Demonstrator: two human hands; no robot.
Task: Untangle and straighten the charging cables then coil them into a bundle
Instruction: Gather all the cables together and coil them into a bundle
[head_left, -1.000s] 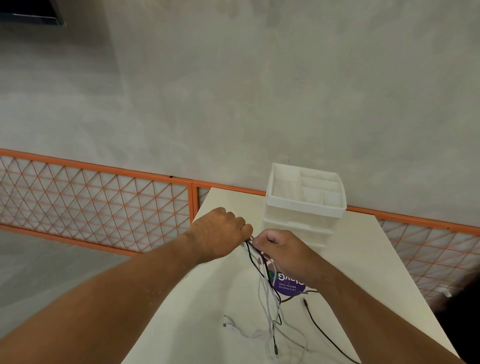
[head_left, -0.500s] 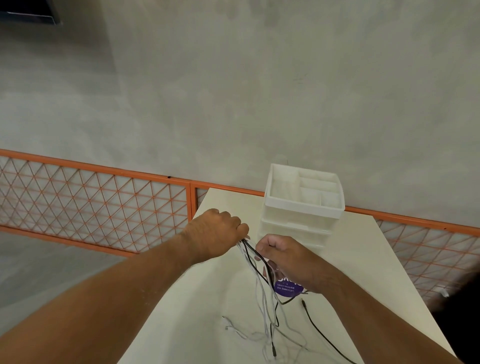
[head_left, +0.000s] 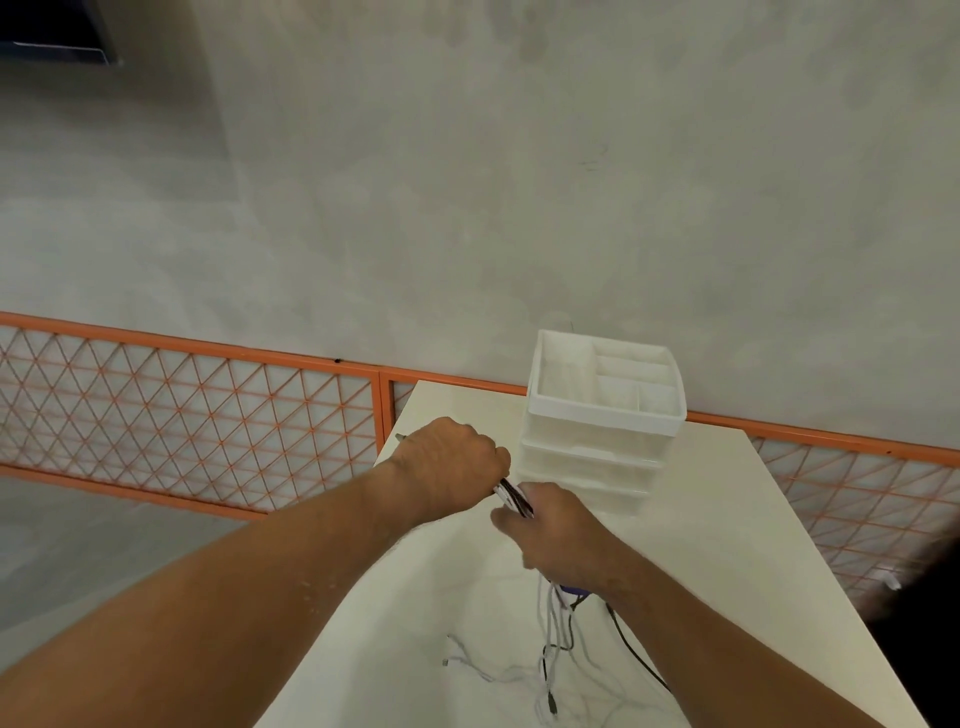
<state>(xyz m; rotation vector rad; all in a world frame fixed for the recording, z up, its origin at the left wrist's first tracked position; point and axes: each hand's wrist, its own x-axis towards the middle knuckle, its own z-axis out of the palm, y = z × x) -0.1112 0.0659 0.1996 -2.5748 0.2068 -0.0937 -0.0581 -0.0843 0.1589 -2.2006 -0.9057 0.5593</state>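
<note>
Several thin black and white charging cables run as one bunch between my two hands and trail down onto the white table. My left hand grips the upper end of the bunch in a fist above the table's far left part. My right hand grips the same bunch just below and to the right, a short taut stretch showing between the hands. Loose ends with plugs lie on the table near the front. A purple label shows under my right wrist.
A white plastic drawer organiser with an open compartment tray on top stands at the table's far side, close behind my hands. An orange lattice railing runs along the grey wall behind the table.
Both hands have closed together along the bunch; my right hand slid up toward the left. The slack between them has gone and the cables hang straighter below the right hand.
</note>
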